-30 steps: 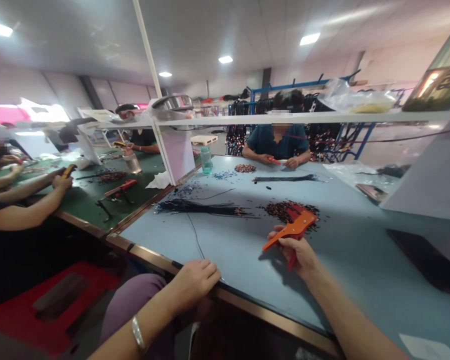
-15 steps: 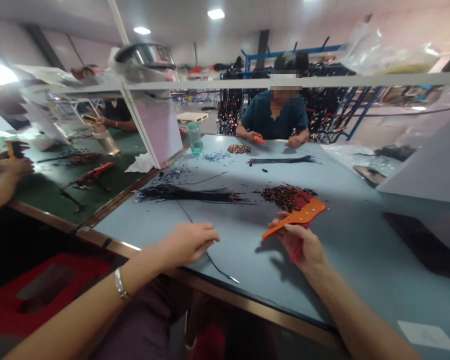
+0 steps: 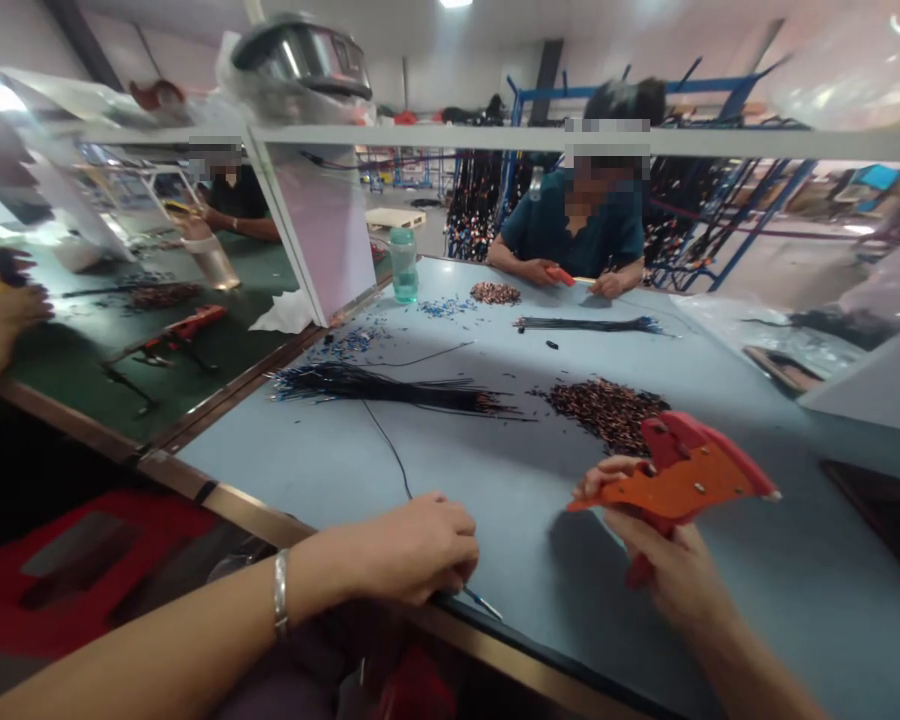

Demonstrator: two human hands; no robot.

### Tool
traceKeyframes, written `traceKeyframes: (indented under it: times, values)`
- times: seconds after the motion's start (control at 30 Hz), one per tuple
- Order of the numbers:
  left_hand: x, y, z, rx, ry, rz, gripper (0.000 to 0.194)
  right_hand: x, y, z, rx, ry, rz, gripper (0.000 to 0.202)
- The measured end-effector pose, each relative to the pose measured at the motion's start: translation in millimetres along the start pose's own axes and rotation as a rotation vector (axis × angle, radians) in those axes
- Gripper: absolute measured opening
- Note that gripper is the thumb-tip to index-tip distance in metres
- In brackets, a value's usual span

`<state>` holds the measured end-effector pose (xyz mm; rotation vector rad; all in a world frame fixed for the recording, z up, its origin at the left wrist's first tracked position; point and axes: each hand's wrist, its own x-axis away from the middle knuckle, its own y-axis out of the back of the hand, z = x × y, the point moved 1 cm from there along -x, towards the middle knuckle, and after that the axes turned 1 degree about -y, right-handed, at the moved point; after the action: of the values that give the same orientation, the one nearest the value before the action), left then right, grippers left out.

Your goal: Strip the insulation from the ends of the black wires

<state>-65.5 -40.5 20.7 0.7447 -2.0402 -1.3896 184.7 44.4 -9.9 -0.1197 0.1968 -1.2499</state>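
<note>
My left hand [image 3: 420, 545] is at the table's front edge, its fingers curled closed around a thin black wire [image 3: 390, 450]. The wire's blue-and-silver tip [image 3: 486, 604] sticks out below the fingers. My right hand [image 3: 675, 560] holds an orange and red wire stripper [image 3: 690, 480] above the table, its jaws pointing right. Beyond the stripper lies a heap of small black and copper-coloured pieces [image 3: 607, 405]. A bundle of black wires [image 3: 390, 387] rests on the table beyond my left hand.
A dark flat phone-like object [image 3: 881, 520] lies at the right. Blue scraps [image 3: 356, 340] and a green bottle [image 3: 403, 268] are farther back. Across the table a person [image 3: 570, 225] holds an orange-handled tool [image 3: 560, 275]. A shelf [image 3: 465, 138] spans the table; a green table [image 3: 247, 290] adjoins at left.
My left hand has come down and closed on the wire near its tip. My right hand has moved right with the wire stripper, turning it. The view has shifted slightly.
</note>
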Motion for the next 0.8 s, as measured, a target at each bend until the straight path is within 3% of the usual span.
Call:
traceKeyframes:
  times: [0.1, 0.23, 0.33, 0.43, 0.5, 0.53, 0.6, 0.67, 0.73, 0.8]
  values:
    - [2.6, 2.3, -2.5, -0.025, -0.023, -0.051, 0.008, 3.2, -3.3, -7.9, 0.042, -0.042, 0.065, 0.03]
    - [-9.6, -0.3, -20.5, 0.062, -0.053, -0.204, 0.004, 5.6, -8.1, -10.6, 0.096, -0.055, 0.075, 0.025]
    - [-25.3, -10.4, -36.8, 0.06, -0.132, -0.272, 0.006, 5.7, -9.3, -10.5, 0.08, -0.078, 0.044, 0.023]
    - [-30.1, -10.2, -37.7, 0.127, -0.161, -0.318, 0.016, 4.7, -7.2, -13.0, -0.022, -0.149, -0.054, 0.031]
    - [-22.4, -0.5, -23.3, 0.149, -0.143, -0.342, 0.021, 3.0, -4.5, -16.2, -0.122, -0.221, -0.105, 0.037]
    - [-15.5, 6.1, -10.6, 0.141, -0.035, -0.38, 0.013, 1.8, -3.1, -17.8, -0.17, -0.258, -0.11, 0.039]
    - [3.2, 19.1, 22.8, 0.094, 0.401, -0.505, 0.008, -0.5, -1.0, -20.2, -0.238, -0.308, -0.082, 0.039]
    - [23.1, 28.1, 56.5, 0.038, 0.638, -0.569, 0.017, -2.3, -0.3, -21.2, -0.265, -0.331, -0.049, 0.037]
    - [39.1, 32.1, 83.9, 0.001, 0.726, -0.554, 0.017, -3.0, -1.1, -21.3, -0.271, -0.337, -0.042, 0.036]
    - [48.6, 32.8, 101.4, -0.019, 0.722, -0.501, 0.02, -2.8, -2.7, -21.0, -0.279, -0.334, -0.045, 0.036]
